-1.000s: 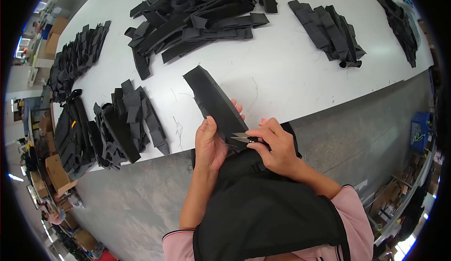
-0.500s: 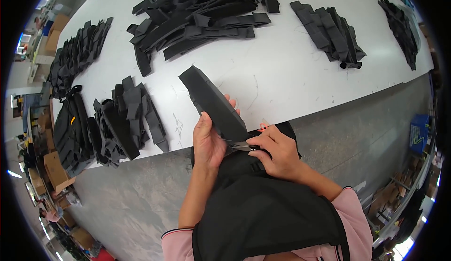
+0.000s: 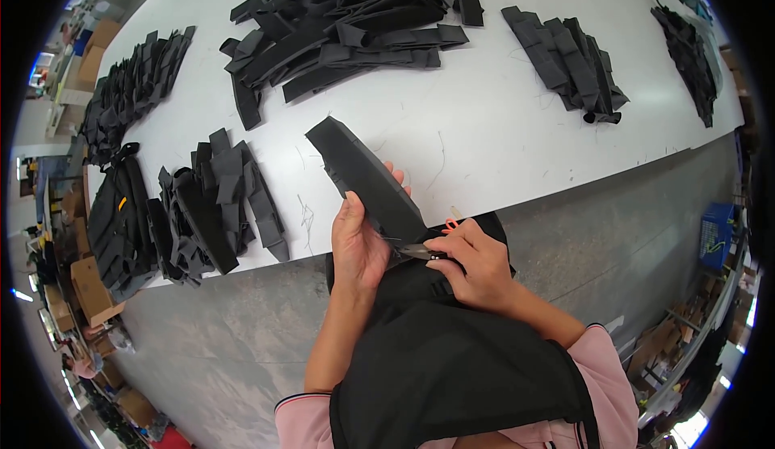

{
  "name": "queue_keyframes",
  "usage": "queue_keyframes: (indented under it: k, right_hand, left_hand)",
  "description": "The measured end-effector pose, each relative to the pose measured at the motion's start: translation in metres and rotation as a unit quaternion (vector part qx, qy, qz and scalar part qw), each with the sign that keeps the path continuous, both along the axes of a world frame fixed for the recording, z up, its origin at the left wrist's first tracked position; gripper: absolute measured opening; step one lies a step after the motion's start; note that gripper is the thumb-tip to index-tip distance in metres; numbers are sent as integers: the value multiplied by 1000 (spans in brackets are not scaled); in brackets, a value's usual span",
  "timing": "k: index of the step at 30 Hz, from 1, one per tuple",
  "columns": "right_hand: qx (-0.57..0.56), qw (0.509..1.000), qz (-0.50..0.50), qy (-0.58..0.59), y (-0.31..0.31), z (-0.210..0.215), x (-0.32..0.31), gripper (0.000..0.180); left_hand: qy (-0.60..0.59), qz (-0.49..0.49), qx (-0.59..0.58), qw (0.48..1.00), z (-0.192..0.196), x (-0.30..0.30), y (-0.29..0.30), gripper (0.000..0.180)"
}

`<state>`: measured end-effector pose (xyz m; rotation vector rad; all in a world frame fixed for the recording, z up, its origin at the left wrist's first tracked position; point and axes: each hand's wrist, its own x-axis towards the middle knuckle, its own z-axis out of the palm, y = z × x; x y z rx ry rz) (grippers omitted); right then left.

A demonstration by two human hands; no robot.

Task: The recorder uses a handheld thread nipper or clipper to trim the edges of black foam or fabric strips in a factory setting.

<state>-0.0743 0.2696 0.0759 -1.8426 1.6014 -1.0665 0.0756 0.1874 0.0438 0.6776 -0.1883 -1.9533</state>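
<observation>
Head view, with my hands as the clock's centre: a smooth white table [image 3: 508, 158] spreads from 9 round to 2 o'clock, loose dark threads scattered on it. Beyond its edge lies a grey, mottled floor [image 3: 226, 344], seen at 8 and 3 o'clock. Cardboard boxes [image 3: 93, 291] stand between 8 and 9, a blue plastic basket [image 3: 718, 236] at 3.

A large tangled heap of black fabric strips [image 3: 347, 37] lies between 11 and 12. Smaller, flatter bundles rest at 9 [image 3: 218, 203], 10 [image 3: 137, 98] and 1 o'clock [image 3: 569, 69], their pieces creased and matte. At 2 is a thin, crumpled dark bundle [image 3: 686, 61].

My left hand [image 3: 361, 239] grips one stiff-looking black strip [image 3: 367, 178], thumb in front and fingers behind; it is long and flat, faintly creased across, its free end pointing to 11 over the table. My right hand [image 3: 476, 259] is closed around small snips [image 3: 420, 252], their metal blades pointing to 9 at the strip's near end; my fingers cover much of the tool, so I cannot tell whether the blades touch the cloth. Black cloth [image 3: 460, 360] covers my front at 6.
</observation>
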Motion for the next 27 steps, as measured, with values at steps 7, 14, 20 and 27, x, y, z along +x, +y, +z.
queue_keyframes:
  k: [7,14,20,27]
  right_hand:
    - [-4,1000,-19,-22,0,1,-2,29]
    - [-28,1000,-12,-6,-5,0,-5,26]
    - [49,998,-2,-32,-13,4,-13,23]
    - [18,1000,21,-8,-37,7,-6,25]
  left_hand:
    - [0,2,2,1000,-1,1,-1,49]
    - [2,-11,-8,1000,1,1,-1,50]
    - [-23,-51,-34,998,6,3,1,48]
    - [-21,-79,-25,996,9,0,6,47]
